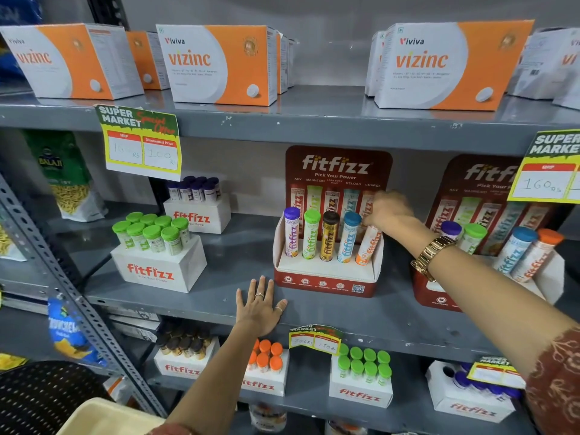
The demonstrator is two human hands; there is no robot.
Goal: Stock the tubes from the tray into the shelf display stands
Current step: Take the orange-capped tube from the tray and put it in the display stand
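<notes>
At lower left, a corner of the cream tray (103,417) shows at the frame edge; no tubes can be seen in it from this angle. The left hand (260,304) lies flat on the grey middle shelf (219,296), fingers spread, holding nothing and apparently steadying the person. Just right of it stands the red display stand (326,282), its front row carrying purple-, green-, black- and blue-capped tubes upright. In the fifth, rightmost slot sits the orange tube (368,246), tilted, its cap hidden under the right hand (387,208), which is closed around its top. The step in hand appears to be seating this tube. The next move likely calls for pressing it straight down until level with its neighbours, then releasing. The second stand (439,296) further right shows a gap between its green and blue tubes.
</notes>
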